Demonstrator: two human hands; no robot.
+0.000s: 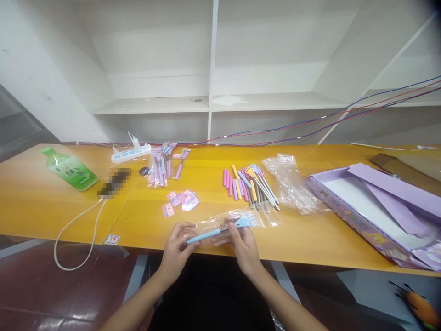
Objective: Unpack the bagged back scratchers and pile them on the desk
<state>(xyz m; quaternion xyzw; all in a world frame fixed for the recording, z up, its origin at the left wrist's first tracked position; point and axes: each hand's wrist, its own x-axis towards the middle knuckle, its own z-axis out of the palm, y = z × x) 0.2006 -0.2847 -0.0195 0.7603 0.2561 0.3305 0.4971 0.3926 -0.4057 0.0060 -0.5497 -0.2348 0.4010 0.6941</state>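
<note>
A blue hand-shaped scratcher (205, 236) lies in a clear plastic bag (210, 220) above the table's front edge. My left hand (177, 248) is closed on the bagged scratcher at its blue handle end. My right hand (243, 246) grips it near the blue hand-shaped head. Beyond them are small pink cards (189, 200), several loose handles (237, 183), and scratcher heads on metal rods (263, 184). Bagged scratchers (161, 164) lie at the back, with a single one (182, 164) beside them.
Clear plastic bags (292, 184) lie right of the rods, beside an open purple box (361, 216). A green bottle (70, 170), power strip (131, 153), and white cable (74, 214) are on the left. Shelving (210, 103) stands behind the table (144, 230).
</note>
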